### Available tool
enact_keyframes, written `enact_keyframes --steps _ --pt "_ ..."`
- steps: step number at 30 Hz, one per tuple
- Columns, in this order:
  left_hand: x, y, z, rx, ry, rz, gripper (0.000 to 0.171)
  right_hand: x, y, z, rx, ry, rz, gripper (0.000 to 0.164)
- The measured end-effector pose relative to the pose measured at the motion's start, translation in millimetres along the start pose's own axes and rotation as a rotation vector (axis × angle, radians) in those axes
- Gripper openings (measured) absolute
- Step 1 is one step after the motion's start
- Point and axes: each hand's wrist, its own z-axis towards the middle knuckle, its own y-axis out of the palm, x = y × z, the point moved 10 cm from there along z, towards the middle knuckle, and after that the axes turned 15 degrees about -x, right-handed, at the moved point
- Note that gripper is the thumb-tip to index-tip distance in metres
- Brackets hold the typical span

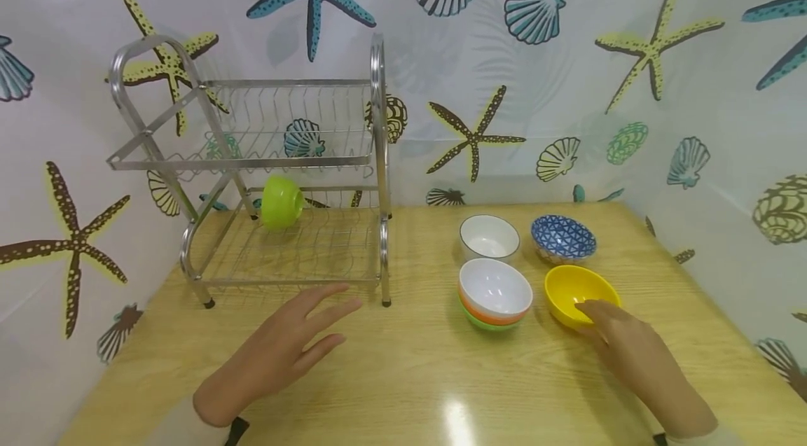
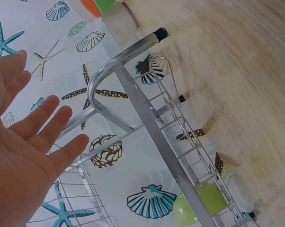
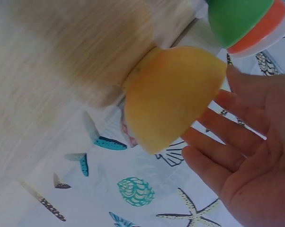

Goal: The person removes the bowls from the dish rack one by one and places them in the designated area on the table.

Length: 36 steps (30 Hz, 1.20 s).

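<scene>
My right hand point(image 1: 630, 348) is at the near right rim of a yellow bowl point(image 1: 563, 302), fingers over the edge and thumb close by outside. In the right wrist view the same yellow bowl point(image 3: 175, 99) stands on the table, its rim at the thumb and fingers; part of the fingers is hidden behind it. My left hand point(image 1: 284, 344) hovers before a metal dish rack point(image 1: 290, 283), holding nothing, its fingers spread. A green bowl point(image 1: 280, 202) stands on its side in the rack's lower tier.
Left of the yellow bowl is a stack of white, orange and green bowls point(image 1: 494, 288). Behind it stand a white bowl with a dark rim point(image 1: 488, 237) and a blue patterned bowl point(image 1: 563, 236). A patterned curtain point(image 1: 403, 47) surrounds the wooden table point(image 1: 391, 390).
</scene>
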Motion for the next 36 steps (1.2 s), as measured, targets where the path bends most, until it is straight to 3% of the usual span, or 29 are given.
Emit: enact_keyframes --steps 5,16,26,30,36 --pt "3.3 0.2 3.4 0.013 0.016 -0.001 0.049 -18 -8 -4 0.008 -0.002 0.008 0.058" --pt "12.8 -1.6 11.4 0.062 0.058 0.019 0.048 -56 -23 -12 0.059 -0.068 0.015 0.06" --pt "20.5 -3.8 23.8 0.047 0.071 0.016 0.048 -86 -30 -13 0.083 -0.164 0.013 0.067" --pt "12.7 -6.1 29.1 0.044 0.046 0.016 0.048 -98 -34 -14 0.127 -0.221 -0.005 0.068" --pt "-18.5 -18.5 30.7 0.061 -0.055 -0.019 0.052 -110 -36 -14 0.149 -0.261 -0.018 0.063"
